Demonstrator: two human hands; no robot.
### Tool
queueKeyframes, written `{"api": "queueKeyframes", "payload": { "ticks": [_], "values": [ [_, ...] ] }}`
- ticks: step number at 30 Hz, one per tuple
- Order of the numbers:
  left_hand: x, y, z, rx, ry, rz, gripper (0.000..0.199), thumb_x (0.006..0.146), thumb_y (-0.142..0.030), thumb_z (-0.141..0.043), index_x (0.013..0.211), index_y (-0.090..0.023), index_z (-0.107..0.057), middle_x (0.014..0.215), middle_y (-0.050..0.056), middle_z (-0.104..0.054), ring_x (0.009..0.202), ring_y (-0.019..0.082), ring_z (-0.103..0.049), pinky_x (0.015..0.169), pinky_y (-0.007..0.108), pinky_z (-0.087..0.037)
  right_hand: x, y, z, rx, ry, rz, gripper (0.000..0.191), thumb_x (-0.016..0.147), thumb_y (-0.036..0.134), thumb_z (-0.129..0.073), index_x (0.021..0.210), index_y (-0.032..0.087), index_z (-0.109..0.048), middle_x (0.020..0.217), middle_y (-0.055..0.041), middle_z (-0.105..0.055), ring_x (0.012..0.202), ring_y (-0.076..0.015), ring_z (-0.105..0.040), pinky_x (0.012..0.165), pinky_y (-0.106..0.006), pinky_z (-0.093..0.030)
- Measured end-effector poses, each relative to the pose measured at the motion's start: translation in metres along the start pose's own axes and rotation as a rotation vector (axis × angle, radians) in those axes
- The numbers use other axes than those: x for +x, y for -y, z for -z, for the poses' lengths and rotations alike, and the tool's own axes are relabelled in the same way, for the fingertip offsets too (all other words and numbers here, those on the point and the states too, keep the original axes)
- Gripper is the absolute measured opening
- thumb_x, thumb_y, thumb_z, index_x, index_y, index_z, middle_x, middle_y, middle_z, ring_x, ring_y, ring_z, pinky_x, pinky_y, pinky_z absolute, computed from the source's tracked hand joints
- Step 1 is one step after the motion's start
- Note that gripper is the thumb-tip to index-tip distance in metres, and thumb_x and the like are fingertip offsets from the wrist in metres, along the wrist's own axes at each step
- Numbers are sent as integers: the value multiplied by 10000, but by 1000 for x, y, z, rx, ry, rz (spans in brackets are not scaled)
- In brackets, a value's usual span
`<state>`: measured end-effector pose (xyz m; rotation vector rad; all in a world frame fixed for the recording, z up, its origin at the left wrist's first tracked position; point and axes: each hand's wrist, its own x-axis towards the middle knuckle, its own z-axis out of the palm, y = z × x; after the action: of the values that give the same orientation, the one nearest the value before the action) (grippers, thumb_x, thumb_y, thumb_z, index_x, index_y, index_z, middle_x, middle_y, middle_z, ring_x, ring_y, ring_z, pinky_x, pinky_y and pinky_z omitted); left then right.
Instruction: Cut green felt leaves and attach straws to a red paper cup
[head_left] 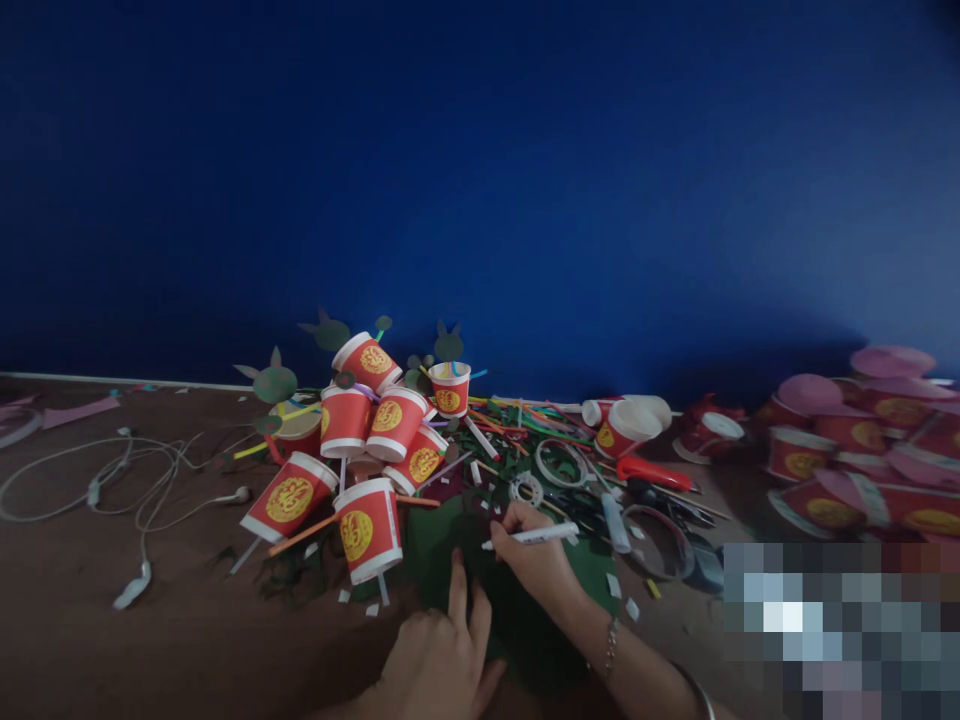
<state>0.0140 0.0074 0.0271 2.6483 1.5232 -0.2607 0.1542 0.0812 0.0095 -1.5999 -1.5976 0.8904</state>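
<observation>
A sheet of dark green paper (525, 620) lies in front of me. My right hand (536, 560) pinches a white marker pen (546, 535), its tip pointing left, close over the paper; whether it touches cannot be made out. Resting on the lower left of the sheet is my left hand (446, 640), its fingers stretched out and holding nothing. Just left of the paper stands a pile of red and white paper cups (369, 530) with straws stuck through them. Small green rabbit-head cutouts (274, 384) rise above some cups.
White earphones (135, 585) with a tangled cord lie at the left. Behind the paper are coloured straws (517, 418), tape rolls (562, 463), a red-handled cutter (652, 472) and a glue tube (615, 520). More cups with pink discs (814, 393) stand right. A blue wall (480, 180) rises behind.
</observation>
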Motion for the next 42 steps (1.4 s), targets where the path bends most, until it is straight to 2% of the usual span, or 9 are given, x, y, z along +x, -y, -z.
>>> {"api": "queueKeyframes", "payload": {
  "ticks": [9, 23, 37, 42],
  "values": [
    [-1, -2, 7, 12, 25, 3, 545, 799, -385, -493, 1270, -115, -446, 1328, 329, -342, 638, 272, -660, 506, 376, -521, 0, 1, 0, -66, -10, 59, 232, 695, 276, -506, 504, 207, -394, 435, 50, -440, 428, -88, -365, 419, -206, -262],
    [-2, -1, 7, 8, 25, 4, 558, 800, -386, -498, 1281, -110, -432, 1326, 331, -341, 648, 270, -661, 522, 374, -522, 0, -3, -2, -100, -68, 90, 221, 675, 239, -474, 508, 210, -333, 446, 75, -330, 452, -84, -307, 435, -206, -230],
    [-1, -1, 1, 14, -6, 0, 555, 800, -400, -476, 1270, -107, -434, 1323, 341, -344, 626, 259, -654, 514, 363, -501, -2, 0, -1, -57, -2, 67, 226, 647, 237, -496, 477, 210, -348, 406, 60, -412, 425, -83, -338, 412, -196, -247],
    [-1, 0, -3, 16, -34, -18, 558, 805, -415, -465, 1268, -104, -438, 1317, 344, -350, 613, 263, -654, 489, 359, -502, 0, -1, 0, -34, -33, 26, 229, 685, 265, -485, 494, 211, -370, 409, 59, -429, 408, -84, -349, 410, -200, -257]
  ]
}}
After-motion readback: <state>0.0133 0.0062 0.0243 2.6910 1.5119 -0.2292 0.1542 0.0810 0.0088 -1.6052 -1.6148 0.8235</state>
